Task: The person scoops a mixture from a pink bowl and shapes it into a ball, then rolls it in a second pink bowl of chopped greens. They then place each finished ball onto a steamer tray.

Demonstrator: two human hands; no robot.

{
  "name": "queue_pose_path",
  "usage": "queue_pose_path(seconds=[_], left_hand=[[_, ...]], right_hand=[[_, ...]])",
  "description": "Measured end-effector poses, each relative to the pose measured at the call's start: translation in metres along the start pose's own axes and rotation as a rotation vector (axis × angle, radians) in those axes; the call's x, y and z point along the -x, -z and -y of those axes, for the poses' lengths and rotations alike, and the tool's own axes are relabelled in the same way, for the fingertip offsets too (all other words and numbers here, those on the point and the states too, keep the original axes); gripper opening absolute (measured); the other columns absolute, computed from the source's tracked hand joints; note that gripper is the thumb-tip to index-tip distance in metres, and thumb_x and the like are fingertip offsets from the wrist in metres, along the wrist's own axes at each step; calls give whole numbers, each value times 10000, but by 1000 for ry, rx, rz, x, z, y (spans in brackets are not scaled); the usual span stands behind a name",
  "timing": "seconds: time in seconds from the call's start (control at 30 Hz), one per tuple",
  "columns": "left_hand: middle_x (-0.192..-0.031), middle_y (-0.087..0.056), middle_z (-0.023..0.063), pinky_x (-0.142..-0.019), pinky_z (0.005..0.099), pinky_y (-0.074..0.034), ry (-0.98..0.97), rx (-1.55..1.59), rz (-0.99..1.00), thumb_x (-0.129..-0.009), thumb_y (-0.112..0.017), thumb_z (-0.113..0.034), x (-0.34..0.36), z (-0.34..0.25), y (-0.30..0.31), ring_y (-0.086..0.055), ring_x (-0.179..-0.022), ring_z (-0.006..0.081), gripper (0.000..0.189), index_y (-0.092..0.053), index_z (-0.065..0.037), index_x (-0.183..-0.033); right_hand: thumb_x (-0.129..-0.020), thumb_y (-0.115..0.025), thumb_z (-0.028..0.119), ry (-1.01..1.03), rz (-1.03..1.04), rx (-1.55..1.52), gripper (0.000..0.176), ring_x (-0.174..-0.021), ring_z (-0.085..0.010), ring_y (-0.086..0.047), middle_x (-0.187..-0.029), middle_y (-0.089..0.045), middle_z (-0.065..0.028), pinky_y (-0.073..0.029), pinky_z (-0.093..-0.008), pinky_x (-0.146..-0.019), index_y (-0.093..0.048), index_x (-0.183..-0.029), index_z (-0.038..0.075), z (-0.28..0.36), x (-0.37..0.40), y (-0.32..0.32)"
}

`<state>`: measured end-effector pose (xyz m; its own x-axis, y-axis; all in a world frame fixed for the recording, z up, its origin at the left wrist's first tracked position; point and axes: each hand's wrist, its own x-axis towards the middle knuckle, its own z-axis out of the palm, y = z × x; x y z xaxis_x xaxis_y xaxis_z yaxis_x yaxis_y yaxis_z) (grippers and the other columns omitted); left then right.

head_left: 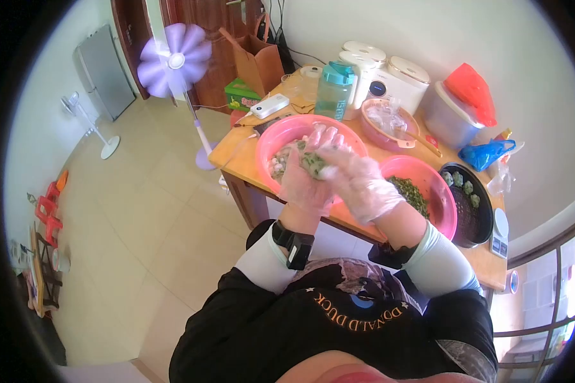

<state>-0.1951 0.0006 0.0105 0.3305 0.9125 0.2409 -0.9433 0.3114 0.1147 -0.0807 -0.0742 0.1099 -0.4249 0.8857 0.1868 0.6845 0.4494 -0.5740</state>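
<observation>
A pale, green-flecked lump of dough [312, 164] is between my two hands, above the left pink basin [266, 143]. My left hand [305, 184], in a clear plastic glove, cups the lump from the left. My right hand [363, 186], gloved the same way, presses on it from the right; its fingertips partly cover the lump. White pieces of mixture [278, 165] lie in the basin beneath. To the right, a second pink basin [446, 203] holds chopped greens [410, 196]. Several green-flecked balls [468, 187] sit along the rim of a black round pan [460, 220].
A kitchen scale [499, 233] stands at the table's right edge. Behind the basins are a teal bottle [333, 92], a white appliance [402, 83], a smaller bowl [383, 131] with a wooden utensil, and a blue bag [485, 155]. A purple fan [176, 60] stands left.
</observation>
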Motion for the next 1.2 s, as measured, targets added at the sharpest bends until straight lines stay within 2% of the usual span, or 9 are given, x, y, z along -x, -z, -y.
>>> queue_pose_path(seconds=[0.13, 0.2, 0.37, 0.5, 0.6, 0.7, 0.9, 1.1, 1.2], left_hand=[[-1521, -463, 173, -1167, 522, -380, 56, 150, -178, -1087, -207, -484, 17, 11, -13, -465, -1381, 351, 645, -446, -27, -1474], [-1548, -427, 183, -1203, 519, -326, 48, -198, 99, -1082, -183, -519, 16, 12, 17, -421, -1421, 353, 688, -428, -22, -1490], [-1598, -354, 183, -1250, 503, -227, 113, 39, 1, -1077, -178, -530, 34, 18, -20, -324, -1484, 344, 701, -403, -29, -1512], [-1579, -396, 163, -1221, 517, -273, 152, 71, -106, -1079, -168, -531, 37, 23, -17, -379, -1450, 335, 685, -419, -59, -1508], [-1562, -423, 142, -1199, 517, -304, 175, 143, -84, -1082, -168, -537, 32, 24, -16, -402, -1433, 314, 671, -417, -89, -1514], [-1478, -506, 145, -1178, 509, -339, 171, 195, -83, -1088, -200, -522, 32, 28, -21, -463, -1378, 315, 641, -453, -77, -1474], [-1352, -570, 125, -1122, 476, -416, 73, -62, -27, -1089, -355, -426, 27, 47, -12, -553, -1262, 291, 519, -498, -30, -1391], [-1325, -597, 120, -1122, 454, -426, 208, 40, 40, -1081, -363, -346, 32, 41, -22, -553, -1262, 260, 461, -527, -21, -1364], [-1415, -565, 136, -1135, 485, -419, 223, 186, -47, -1069, -312, -315, 26, 41, -18, -548, -1307, 297, 495, -457, -46, -1459]], right_hand=[[-943, -639, 272, 138, -246, -52, 514, -1325, -419, -511, -1397, -571, -235, -381, -476, -1142, -559, -1391, 33, -18, 17, -2], [-930, -663, 334, 187, -270, 99, 604, -1376, -411, -471, -1428, -545, -241, -339, -481, -1180, -526, -1421, 9, -21, 23, -11], [-757, -735, 606, 134, 0, 560, 1070, -1509, -412, -272, -1552, -388, -281, -133, -503, -1263, -356, -1527, -33, -34, 28, -31], [-786, -735, 559, 166, 31, 588, 1025, -1506, -434, -264, -1557, -365, -300, -154, -498, -1260, -348, -1533, -27, -31, 33, -25], [-824, -716, 411, 221, -164, -195, 922, -1516, -448, -213, -1574, -318, -315, -203, -494, -1245, -315, -1545, -1, -52, 35, -13], [-820, -726, 411, 200, -200, -218, 916, -1516, -431, -232, -1580, -306, -315, -223, -490, -1240, -327, -1543, 14, -44, 38, -1], [-778, -758, 547, 186, -62, 585, 1034, -1515, -502, -159, -1590, -310, -296, -141, -519, -1254, -349, -1517, -49, -30, 29, -19], [-803, -734, 553, 158, -24, 392, 1031, -1510, -486, -203, -1581, -322, -302, -168, -520, -1248, -325, -1535, -47, -42, 30, -12], [-772, -746, 552, 322, -218, -556, 1096, -1481, -485, -281, -1572, -329, -311, -225, -503, -1233, -273, -1554, -53, -54, 35, 1]])
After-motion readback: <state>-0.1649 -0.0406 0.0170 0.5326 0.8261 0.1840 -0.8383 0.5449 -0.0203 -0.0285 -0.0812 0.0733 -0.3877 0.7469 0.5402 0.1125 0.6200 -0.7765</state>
